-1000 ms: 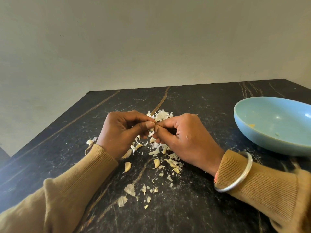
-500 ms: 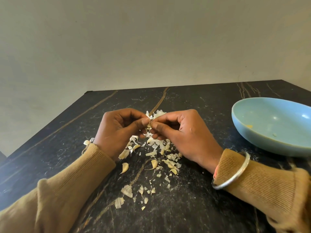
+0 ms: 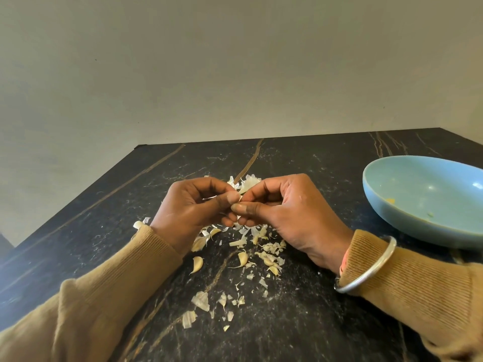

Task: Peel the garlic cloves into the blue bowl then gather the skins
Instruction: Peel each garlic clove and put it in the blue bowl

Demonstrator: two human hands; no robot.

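Observation:
My left hand [image 3: 192, 212] and my right hand [image 3: 285, 215] meet fingertip to fingertip above the table, both pinching a small garlic clove [image 3: 236, 202] that the thumbs almost hide. Below and behind them lies a scatter of garlic skins [image 3: 264, 246] on the black stone table [image 3: 300, 322]. Unpeeled cloves lie loose there, one [image 3: 197, 263] by my left wrist and another [image 3: 242, 258] in the middle. The blue bowl [image 3: 428, 202] stands to the right, holding only a few small bits.
A plain wall rises behind the table's far edge. More skin flakes [image 3: 201, 300] lie toward the front between my sleeves. A silver bangle [image 3: 371, 270] circles my right wrist. The table's left edge runs diagonally past my left arm.
Both hands have risen slightly and stayed together on the clove, the fingertips shifting as they work at its skin. The bowl and loose cloves have not moved.

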